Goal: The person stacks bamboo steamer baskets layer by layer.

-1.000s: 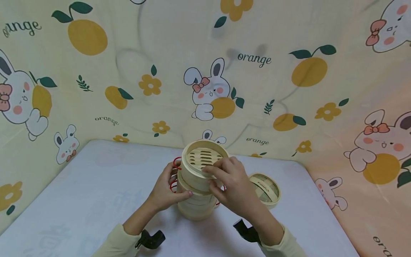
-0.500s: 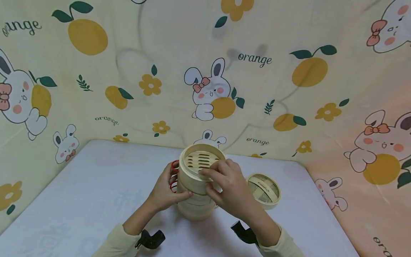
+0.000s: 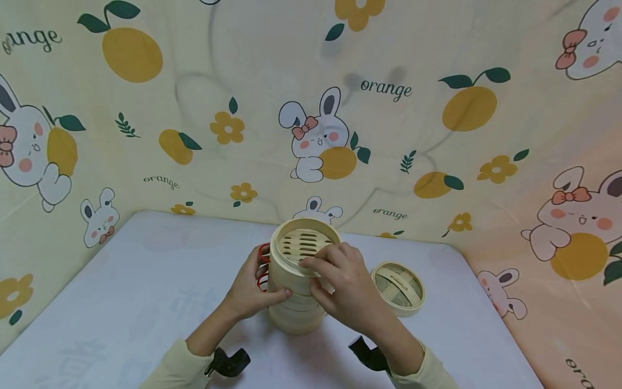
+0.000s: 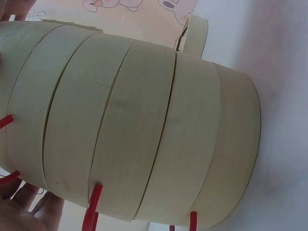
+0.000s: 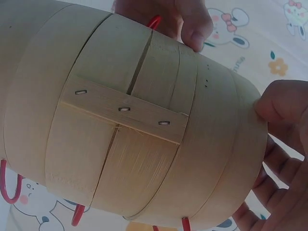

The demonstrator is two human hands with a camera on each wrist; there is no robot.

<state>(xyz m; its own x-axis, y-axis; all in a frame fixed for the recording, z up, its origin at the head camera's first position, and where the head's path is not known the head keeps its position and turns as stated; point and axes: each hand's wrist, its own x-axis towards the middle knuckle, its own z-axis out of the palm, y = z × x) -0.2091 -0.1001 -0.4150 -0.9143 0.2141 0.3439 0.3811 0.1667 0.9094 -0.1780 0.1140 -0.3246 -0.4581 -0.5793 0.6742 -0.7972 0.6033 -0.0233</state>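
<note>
A stack of round bamboo steamer baskets stands upright on the table. Its top basket has a slatted base and sits over the lower basket, their walls roughly in line. My left hand grips the stack's left side, thumb across the front, beside the red loops. With my right hand I pinch the near right rim of the top basket. The left wrist view shows the stacked walls close up. A stapled strip runs up the wall in the right wrist view.
To the right of the stack lies a bamboo steamer lid with a strap handle across it. The white tabletop extends around both. Behind hangs a printed cloth with rabbits and oranges.
The top basket has moved left and slightly down, more in line with the one below. My right hand has moved left with it, while the left hand has kept its place.
</note>
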